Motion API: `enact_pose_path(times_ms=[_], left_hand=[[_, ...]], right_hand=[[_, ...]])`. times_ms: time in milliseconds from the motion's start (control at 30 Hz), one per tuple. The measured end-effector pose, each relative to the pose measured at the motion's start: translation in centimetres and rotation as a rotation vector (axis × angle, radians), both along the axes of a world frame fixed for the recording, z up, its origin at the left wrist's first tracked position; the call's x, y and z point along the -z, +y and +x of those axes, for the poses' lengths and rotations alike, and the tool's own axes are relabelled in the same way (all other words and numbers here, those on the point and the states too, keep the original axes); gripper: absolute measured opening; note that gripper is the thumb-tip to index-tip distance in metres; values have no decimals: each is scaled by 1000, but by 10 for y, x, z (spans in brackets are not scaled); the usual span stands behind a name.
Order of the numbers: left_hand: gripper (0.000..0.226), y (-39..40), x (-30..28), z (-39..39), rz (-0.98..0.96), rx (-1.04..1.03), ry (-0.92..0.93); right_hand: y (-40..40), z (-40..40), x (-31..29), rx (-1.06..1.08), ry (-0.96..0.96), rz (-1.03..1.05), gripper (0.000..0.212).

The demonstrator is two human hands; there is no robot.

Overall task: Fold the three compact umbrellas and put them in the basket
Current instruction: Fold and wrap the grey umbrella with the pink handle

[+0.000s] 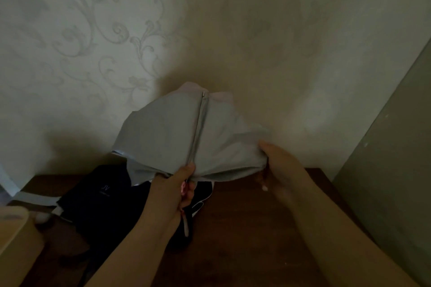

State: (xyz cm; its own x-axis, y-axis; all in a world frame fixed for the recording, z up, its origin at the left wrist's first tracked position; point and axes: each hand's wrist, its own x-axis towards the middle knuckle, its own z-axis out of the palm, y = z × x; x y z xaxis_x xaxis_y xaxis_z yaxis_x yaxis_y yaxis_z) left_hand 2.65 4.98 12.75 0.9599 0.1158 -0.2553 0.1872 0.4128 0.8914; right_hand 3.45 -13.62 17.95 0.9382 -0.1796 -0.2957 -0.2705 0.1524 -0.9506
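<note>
A grey compact umbrella [177, 133] is held up in front of the wall, its canopy loose and half collapsed, tip pointing up and away. My left hand [179, 184] grips it at the base of the canopy, where a grey strap hangs below my fist. My right hand [277, 163] pinches the canopy's right edge. A dark navy umbrella [109, 198] lies on the wooden table [245, 216] beneath, partly hidden by my left arm. At the left edge a light grey umbrella [35, 199] shows only in part. The beige basket [16, 230] stands at the lower left.
A patterned wallpapered wall rises right behind the table. A grey-green panel [391, 170] stands along the right side. The table's right half shows bare dark wood.
</note>
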Motion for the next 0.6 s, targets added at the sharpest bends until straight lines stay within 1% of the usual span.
enact_pose_path(times_ms=[67,133,200,233,300,367,467,533,567,600], left_hand=[[25,0,1,-2,14,-15,6],[27,-3,1,-4,55,-33,20],[29,-7,0,-6,107,-40,28],[28,-11,-1,-8,127,-36,36],[26,-17,-2,-12,154,0,55],[29,-19,-5,-18,169,49,41],[45,-20,-8,-24,181,98,-22],[62,-19,-9,-24,137,113,4],[66,-18,-8,-23,117,121,28],[62,-17,-8,-23,107,128,51]], right_hand=[[3,1,-7,32,-160,-185,30],[14,-6,-20,24,-356,-319,31],[34,-13,-35,-33,-545,-428,30],[45,-14,-41,-76,-602,-455,28],[63,-10,-51,-147,-636,-438,25],[80,0,-59,-191,-641,-437,28],[103,16,-61,-252,-630,-428,34],[113,26,-59,-326,-590,-489,33],[117,30,-59,-373,-557,-535,32],[119,35,-58,-425,-525,-576,30]])
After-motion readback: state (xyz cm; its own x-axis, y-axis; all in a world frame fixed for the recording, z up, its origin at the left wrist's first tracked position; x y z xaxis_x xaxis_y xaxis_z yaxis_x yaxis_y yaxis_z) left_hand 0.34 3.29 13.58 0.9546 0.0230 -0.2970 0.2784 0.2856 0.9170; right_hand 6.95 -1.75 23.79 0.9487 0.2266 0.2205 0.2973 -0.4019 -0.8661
